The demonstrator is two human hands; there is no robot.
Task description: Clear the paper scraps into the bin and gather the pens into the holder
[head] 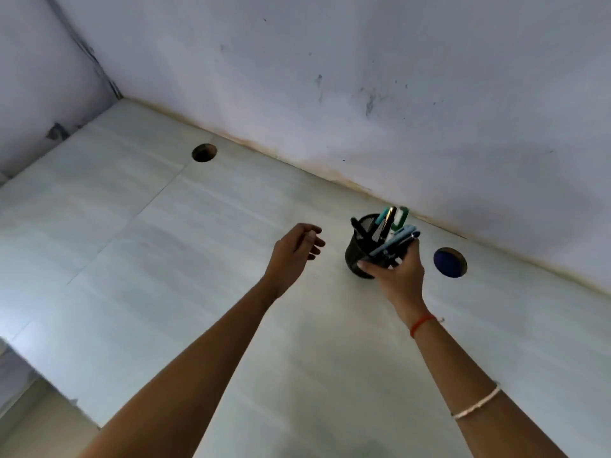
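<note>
A black mesh pen holder [355, 252] stands on the pale desk [198, 276] near the back wall, with several pens [390, 219] sticking out of it. My right hand [398, 272] is at the holder's right side, closed on a bunch of pens [393, 244] whose tips lean over the rim. My left hand [296, 251] hovers a little left of the holder, fingers loosely curled and apart, holding nothing. No paper scraps or bin show in this view.
Two round cable holes pierce the desk: one at the back left [204, 152], one right of the holder [450, 262] showing blue below. The wall [363, 77] runs close behind the holder. The desk's left edge [43, 375] drops to the floor.
</note>
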